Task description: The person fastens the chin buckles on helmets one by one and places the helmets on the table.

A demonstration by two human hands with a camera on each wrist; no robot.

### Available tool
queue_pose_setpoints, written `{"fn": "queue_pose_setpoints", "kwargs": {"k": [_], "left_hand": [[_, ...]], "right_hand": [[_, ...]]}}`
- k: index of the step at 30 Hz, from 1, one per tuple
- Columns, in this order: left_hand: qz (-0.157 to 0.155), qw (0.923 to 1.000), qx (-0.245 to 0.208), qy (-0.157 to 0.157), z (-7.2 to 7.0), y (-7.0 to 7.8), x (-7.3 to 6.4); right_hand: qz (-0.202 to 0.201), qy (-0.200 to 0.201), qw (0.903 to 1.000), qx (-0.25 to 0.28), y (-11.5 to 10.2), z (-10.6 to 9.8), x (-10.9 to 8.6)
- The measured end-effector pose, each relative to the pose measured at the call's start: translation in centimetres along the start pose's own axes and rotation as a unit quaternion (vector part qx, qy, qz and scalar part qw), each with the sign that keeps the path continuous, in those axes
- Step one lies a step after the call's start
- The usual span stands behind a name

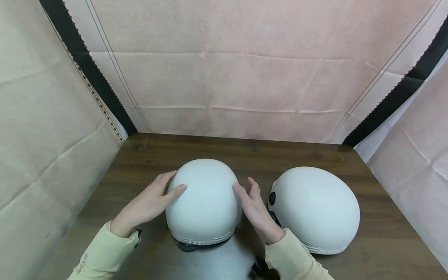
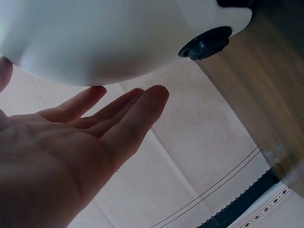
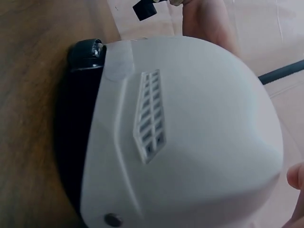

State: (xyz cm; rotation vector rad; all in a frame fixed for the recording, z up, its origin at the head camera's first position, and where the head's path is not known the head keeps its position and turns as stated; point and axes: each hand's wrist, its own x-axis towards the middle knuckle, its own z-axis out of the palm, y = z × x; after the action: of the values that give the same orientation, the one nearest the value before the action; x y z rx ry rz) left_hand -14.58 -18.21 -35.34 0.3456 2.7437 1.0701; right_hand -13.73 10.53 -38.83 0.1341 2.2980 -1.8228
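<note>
A white helmet [image 1: 203, 202] stands on the table between my two hands. My left hand [image 1: 148, 202] lies along its left side, with fingers extended and thumb on the shell. In the left wrist view that hand [image 2: 80, 137] is palm up, its fingertips at the shell below a black round side fitting [image 2: 206, 43]. On the other side my right hand [image 1: 257, 210] has its thumb at the shell and its fingers spread loosely. The right wrist view shows the helmet's vent grille [image 3: 151, 116]; only part of the right hand [image 3: 297, 194] appears there.
A second white helmet [image 1: 315, 210] sits on the wooden table [image 1: 381, 233], just right of my right hand. Pale fabric walls [image 1: 241, 81] with black edge strips [image 1: 94, 74] enclose the table at the back and sides.
</note>
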Motion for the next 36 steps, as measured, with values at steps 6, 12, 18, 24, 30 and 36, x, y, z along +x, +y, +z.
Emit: {"fn": "queue_pose_setpoints", "kwargs": {"k": [6, 12, 18, 24, 30, 36], "left_hand": [[-0.006, 1.0, -0.002, -0.005, -0.06, 0.12, 0.05], [-0.008, 0.9998, -0.018, -0.008, 0.06, -0.02, 0.01], [-0.004, 0.9997, -0.024, -0.002, 0.21, -0.06, 0.1], [0.012, 0.9997, -0.02, 0.01, 0.35, 0.06, 0.3], [0.023, 0.9991, -0.036, 0.008, 0.34, 0.14, 0.41], [0.031, 0.9993, -0.016, 0.014, 0.36, 0.32, 0.49]], "right_hand": [[0.032, -0.03, 0.9987, 0.026, 0.55, -0.07, 0.55], [0.055, -0.054, 0.9965, 0.033, 0.83, -0.31, 0.46], [0.066, -0.07, 0.995, 0.028, 0.72, -0.43, 0.43], [0.055, -0.083, 0.9945, 0.033, 0.54, -0.61, 0.56], [0.045, -0.082, 0.9952, 0.03, 0.43, -0.53, 0.7], [0.04, -0.058, 0.997, 0.034, 0.25, -0.34, 0.55]]}}
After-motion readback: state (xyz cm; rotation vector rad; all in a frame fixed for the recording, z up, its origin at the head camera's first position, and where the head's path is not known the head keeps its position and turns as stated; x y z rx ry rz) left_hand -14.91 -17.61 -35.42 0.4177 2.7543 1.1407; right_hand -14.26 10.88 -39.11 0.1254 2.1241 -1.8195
